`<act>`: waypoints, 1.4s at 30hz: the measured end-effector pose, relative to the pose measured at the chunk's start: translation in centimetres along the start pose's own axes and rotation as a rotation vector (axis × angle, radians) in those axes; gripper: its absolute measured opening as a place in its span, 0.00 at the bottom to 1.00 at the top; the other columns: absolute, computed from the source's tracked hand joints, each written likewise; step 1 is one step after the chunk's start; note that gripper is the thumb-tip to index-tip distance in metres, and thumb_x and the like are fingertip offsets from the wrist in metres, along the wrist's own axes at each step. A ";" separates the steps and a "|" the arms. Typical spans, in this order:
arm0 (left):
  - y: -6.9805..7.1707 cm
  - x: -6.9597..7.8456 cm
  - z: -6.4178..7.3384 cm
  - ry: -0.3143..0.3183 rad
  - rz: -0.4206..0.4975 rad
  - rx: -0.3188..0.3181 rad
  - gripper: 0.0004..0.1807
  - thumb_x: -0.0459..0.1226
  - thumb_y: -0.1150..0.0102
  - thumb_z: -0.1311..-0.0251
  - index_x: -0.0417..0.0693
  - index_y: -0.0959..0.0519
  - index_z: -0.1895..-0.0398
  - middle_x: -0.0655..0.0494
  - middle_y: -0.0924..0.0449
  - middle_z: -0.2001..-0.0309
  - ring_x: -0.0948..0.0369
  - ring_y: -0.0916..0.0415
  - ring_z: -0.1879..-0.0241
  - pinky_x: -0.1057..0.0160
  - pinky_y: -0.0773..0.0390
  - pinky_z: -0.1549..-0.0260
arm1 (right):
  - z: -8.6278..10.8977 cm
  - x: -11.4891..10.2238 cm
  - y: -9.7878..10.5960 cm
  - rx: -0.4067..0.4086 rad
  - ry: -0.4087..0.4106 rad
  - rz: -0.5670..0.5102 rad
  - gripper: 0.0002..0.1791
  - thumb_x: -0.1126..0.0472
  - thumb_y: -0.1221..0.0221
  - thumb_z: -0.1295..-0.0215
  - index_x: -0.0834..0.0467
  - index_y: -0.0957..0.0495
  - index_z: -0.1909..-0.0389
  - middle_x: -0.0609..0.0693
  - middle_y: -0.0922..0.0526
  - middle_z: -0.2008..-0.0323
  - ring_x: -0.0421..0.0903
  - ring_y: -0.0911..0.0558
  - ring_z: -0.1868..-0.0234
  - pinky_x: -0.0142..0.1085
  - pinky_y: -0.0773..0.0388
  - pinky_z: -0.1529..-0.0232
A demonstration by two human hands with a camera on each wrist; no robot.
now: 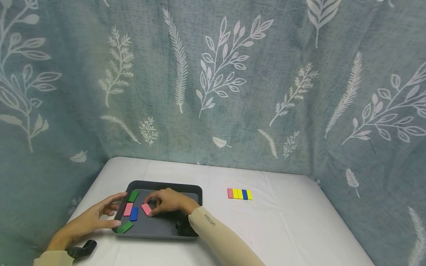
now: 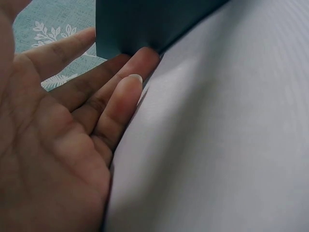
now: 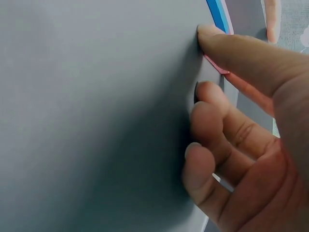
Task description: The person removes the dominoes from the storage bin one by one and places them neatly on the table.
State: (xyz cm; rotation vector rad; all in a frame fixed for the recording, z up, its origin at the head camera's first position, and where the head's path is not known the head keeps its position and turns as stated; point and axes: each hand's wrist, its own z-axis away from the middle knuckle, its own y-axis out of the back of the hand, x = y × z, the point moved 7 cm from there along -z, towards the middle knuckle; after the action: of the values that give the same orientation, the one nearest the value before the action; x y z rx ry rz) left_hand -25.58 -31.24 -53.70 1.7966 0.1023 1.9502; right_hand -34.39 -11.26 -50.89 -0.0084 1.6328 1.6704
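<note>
A dark grey tray (image 1: 156, 231) lies on the white table, holding several flat coloured blocks. My right hand (image 1: 171, 201) reaches inside it and pinches a pink block (image 1: 146, 209) between thumb and index finger; in the right wrist view the thumb covers most of this pink block (image 3: 217, 65). My left hand (image 1: 96, 216) rests against the tray's left side, fingers fairly straight and spread along the rim. Near it in the tray are a green block (image 1: 133, 196), another pink block (image 1: 128, 209), a blue block (image 1: 134, 214) and a second green block (image 1: 125, 227).
To the right of the tray, a row of blocks (image 1: 240, 194) lies side by side on the table (image 1: 283, 221): one pink, several yellow, one blue. A patterned cloth (image 1: 199, 129) hangs behind and at both sides. Dark bands sit on both wrists.
</note>
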 end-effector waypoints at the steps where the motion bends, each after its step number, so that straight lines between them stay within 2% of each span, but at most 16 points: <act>1: 0.0 0.0 0.0 0.003 0.002 0.000 0.50 0.43 0.29 0.37 0.53 0.49 0.18 0.39 0.38 0.28 0.47 0.34 0.38 0.41 0.31 0.46 | 0.0 0.0 0.1 0.003 -0.004 0.000 0.26 0.50 0.29 0.36 0.46 0.20 0.37 0.38 0.21 0.76 0.32 0.25 0.77 0.26 0.28 0.73; 7: 0.0 0.1 -0.1 0.010 -0.001 0.004 0.50 0.43 0.28 0.38 0.53 0.49 0.18 0.39 0.37 0.29 0.46 0.34 0.37 0.38 0.32 0.45 | 0.3 0.3 0.3 0.032 -0.015 -0.022 0.26 0.50 0.26 0.39 0.48 0.20 0.40 0.38 0.20 0.75 0.32 0.24 0.76 0.26 0.28 0.71; 18: -0.1 0.0 -0.1 0.015 0.002 -0.003 0.50 0.43 0.29 0.37 0.53 0.49 0.18 0.39 0.39 0.28 0.47 0.35 0.38 0.44 0.31 0.47 | 0.7 0.1 0.3 0.081 -0.005 -0.005 0.25 0.49 0.27 0.38 0.52 0.20 0.43 0.35 0.20 0.77 0.30 0.25 0.79 0.25 0.28 0.74; 26: -0.1 0.1 -0.1 0.030 -0.002 0.002 0.51 0.44 0.28 0.38 0.53 0.49 0.18 0.39 0.39 0.28 0.46 0.35 0.36 0.40 0.32 0.45 | 1.2 0.0 1.1 0.115 0.015 0.007 0.25 0.49 0.28 0.37 0.54 0.20 0.43 0.34 0.20 0.78 0.30 0.24 0.78 0.24 0.27 0.73; 32: -0.1 0.1 -0.1 0.012 -0.014 -0.007 0.51 0.43 0.29 0.37 0.53 0.50 0.18 0.39 0.38 0.28 0.47 0.35 0.36 0.43 0.31 0.46 | 2.1 0.0 2.0 0.127 0.041 0.019 0.24 0.49 0.30 0.34 0.54 0.21 0.42 0.33 0.19 0.76 0.30 0.23 0.78 0.24 0.27 0.70; 37: -0.2 0.1 -0.1 0.014 -0.017 -0.006 0.51 0.43 0.29 0.38 0.51 0.50 0.18 0.39 0.38 0.28 0.47 0.34 0.37 0.43 0.31 0.46 | 3.2 0.2 2.7 0.139 0.025 0.001 0.24 0.48 0.30 0.34 0.53 0.21 0.41 0.34 0.19 0.75 0.31 0.23 0.77 0.25 0.27 0.68; 42: -0.2 0.1 -0.1 -0.018 -0.025 0.001 0.51 0.42 0.29 0.38 0.50 0.49 0.18 0.39 0.37 0.28 0.48 0.33 0.38 0.46 0.30 0.49 | 4.3 0.5 3.5 0.160 0.010 -0.023 0.24 0.48 0.30 0.35 0.53 0.21 0.42 0.34 0.19 0.74 0.31 0.22 0.75 0.26 0.26 0.69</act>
State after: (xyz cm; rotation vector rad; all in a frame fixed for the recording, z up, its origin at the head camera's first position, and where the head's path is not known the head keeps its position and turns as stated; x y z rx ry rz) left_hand -25.66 -30.98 -53.71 1.8054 0.1190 1.9167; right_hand -34.40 -6.92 -47.48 0.0437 1.7626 1.5208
